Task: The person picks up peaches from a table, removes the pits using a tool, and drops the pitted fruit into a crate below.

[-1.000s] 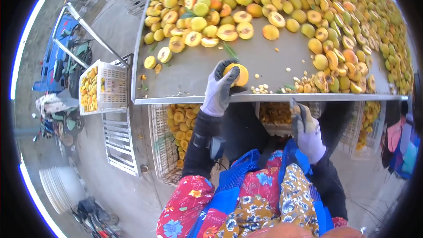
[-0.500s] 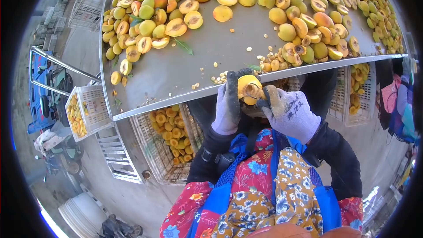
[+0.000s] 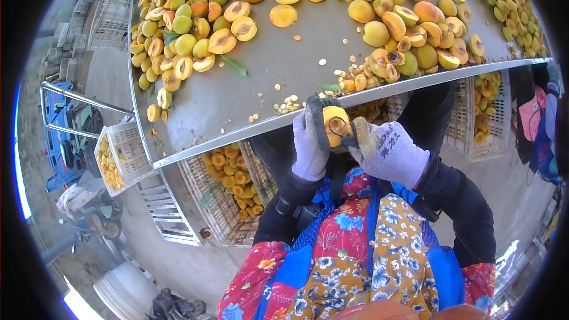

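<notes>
My left hand, in a lilac glove with dark coated fingers, is closed around a halved yellow peach. The peach's cut face points up toward me, with a brown hollow in the middle. My right hand, in a matching stained glove with dark writing on its back, is closed in a pinch at the fruit's right edge. What sits between its fingertips is hidden. Both hands are just in front of the metal table's edge. Pale kernels lie on the metal beyond them.
Heaps of whole and halved peaches cover much of the table. Below it stand crates of peach halves, one left and one right. Another white crate sits off the table's left corner. Another person's clothing shows far right.
The view has shifted slightly, moving the table a little left. Both hands keep hold at the peach, and the right fingers have changed position slightly against its cut face.
</notes>
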The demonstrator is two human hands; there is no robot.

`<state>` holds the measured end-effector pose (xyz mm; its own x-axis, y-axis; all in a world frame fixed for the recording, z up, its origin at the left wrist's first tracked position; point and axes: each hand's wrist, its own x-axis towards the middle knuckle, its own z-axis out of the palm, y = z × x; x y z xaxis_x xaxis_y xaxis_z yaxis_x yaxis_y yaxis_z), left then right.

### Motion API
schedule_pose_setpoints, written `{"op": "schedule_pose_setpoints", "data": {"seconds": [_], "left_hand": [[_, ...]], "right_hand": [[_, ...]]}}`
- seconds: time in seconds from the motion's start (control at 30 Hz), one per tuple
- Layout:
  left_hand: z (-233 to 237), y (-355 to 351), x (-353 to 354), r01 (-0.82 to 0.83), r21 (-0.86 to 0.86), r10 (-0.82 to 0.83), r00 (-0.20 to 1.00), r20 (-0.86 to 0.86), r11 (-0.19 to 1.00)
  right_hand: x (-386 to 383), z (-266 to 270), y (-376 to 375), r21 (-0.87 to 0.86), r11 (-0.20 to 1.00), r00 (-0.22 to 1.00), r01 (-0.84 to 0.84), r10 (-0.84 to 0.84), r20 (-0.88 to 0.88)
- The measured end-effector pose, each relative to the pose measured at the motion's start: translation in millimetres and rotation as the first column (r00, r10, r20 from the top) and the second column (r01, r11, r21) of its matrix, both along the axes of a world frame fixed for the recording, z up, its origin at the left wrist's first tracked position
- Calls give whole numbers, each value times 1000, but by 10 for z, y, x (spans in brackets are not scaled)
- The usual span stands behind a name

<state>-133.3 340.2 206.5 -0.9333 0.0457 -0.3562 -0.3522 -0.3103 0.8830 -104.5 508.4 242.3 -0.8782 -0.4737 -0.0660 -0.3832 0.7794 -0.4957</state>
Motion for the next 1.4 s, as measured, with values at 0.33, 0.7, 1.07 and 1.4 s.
{"op": "schedule_pose_setpoints", "data": {"seconds": [0.33,0.7,1.07,1.4], "left_hand": [[24,104,-19,-44,-511,-117,953,-279,858],[-115,59,-174,295,-571,-403,913,-69,766],[-109,155,-69,136,-394,-229,952,-201,909],[-229,74,-150,411,19,-410,911,-36,911]], "right_hand": [[65,-94,28,-255,966,994,-35,59,90],[201,-431,-17,-433,874,950,222,-94,298],[-52,101,140,-175,487,17,856,311,950],[54,-1,174,-260,336,69,905,487,871]]}}
